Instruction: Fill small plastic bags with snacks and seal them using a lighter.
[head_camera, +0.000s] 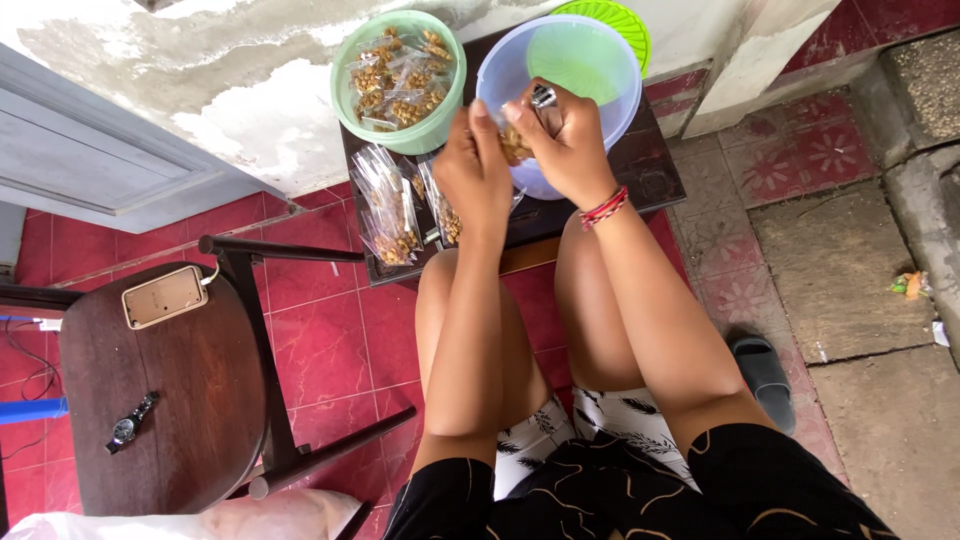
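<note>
The knees (520, 300) lie nearest, and beyond them the left hand (475, 170) and right hand (565, 145) pinch 1 small packet (514, 146) of nuts between them over the near rim of the blue bowl (600, 90) on the dark table (650, 170). Holding the packet's mouth up and working over the bowl should catch spills. A green bowl (400, 80) of filled packets sits at the table's far-left corner, loose packets (385, 205) crowd the left edge, and a chair (170, 390) with a watch (130, 425) stands left.
</note>
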